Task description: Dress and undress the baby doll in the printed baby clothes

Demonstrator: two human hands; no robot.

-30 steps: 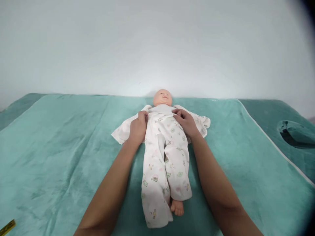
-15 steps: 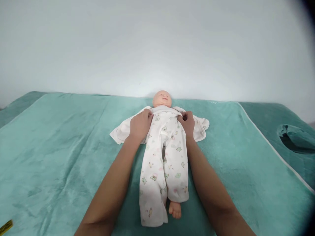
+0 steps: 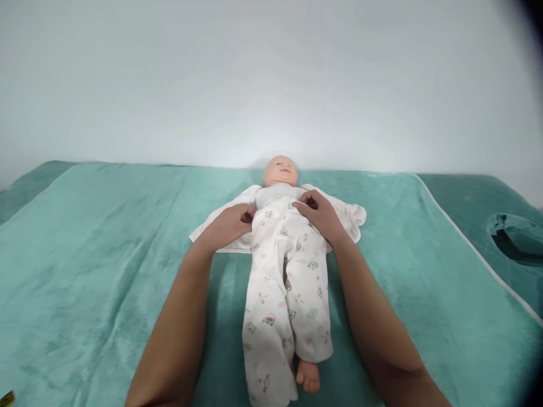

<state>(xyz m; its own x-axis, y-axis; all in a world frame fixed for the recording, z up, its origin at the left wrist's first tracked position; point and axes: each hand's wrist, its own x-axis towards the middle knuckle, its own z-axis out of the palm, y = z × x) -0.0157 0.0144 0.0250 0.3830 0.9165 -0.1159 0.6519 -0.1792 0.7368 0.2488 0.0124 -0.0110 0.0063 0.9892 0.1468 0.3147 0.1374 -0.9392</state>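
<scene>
Where a pale wall (image 3: 271,68) closes off the far side, a green plush cover (image 3: 106,271) carries everything inspected. The doll (image 3: 280,171) lies on its back at the middle of this cover, head toward the wall. Patterned white trousers (image 3: 267,271) sit over both legs, top edge on the torso below the bare pale chest. Progress on the trousers is judged well advanced; levelling of the waistband appears to remain. The jacket (image 3: 345,217) is spread wide on both sides of the torso, its fronts not brought together. Whether the doll's arms are inside the sleeves could not be determined.

The right hand (image 3: 322,217) appears to have its grip pinched on the waistband. The left hand (image 3: 231,226) has curled fingers against the opposite side of the trousers; whether that grip holds fabric cannot be told. The left hand screens part of the jacket from inspection. Far right, a dark-edged item (image 3: 517,243), unidentified, is well apart and obstructs nothing. One foot (image 3: 307,376) protrudes from its trouser leg; the other is not visible. Lower left, a yellow object (image 3: 7,398) is cut by the frame.
</scene>
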